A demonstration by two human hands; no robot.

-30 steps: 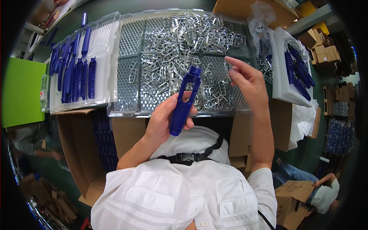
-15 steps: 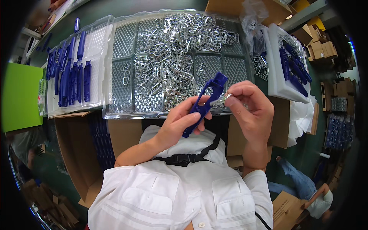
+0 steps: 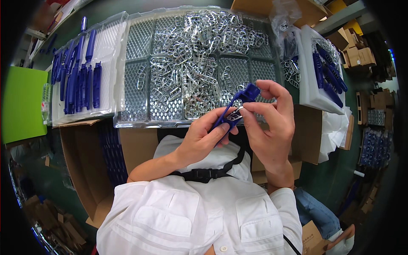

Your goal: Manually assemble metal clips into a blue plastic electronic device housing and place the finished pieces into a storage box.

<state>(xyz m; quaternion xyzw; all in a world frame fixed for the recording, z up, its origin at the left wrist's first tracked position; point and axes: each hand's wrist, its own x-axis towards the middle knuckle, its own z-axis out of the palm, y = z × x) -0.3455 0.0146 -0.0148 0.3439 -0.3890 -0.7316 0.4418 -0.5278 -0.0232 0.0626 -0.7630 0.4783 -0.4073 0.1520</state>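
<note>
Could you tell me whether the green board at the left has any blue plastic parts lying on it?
No, the green board is bare; the blue plastic parts lie in the white tray beside it.

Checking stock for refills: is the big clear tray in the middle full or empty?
Partly full: the clear tray holds a heap of metal clips across its middle and right compartments; left compartments hold only a few.

Right hand (image 3: 272,123), earlier reaching into the tray of metal clips (image 3: 191,63), now meets the left hand (image 3: 204,138) at frame centre, pressing a clip (image 3: 235,114) into the tilted blue handle (image 3: 236,106).
</note>
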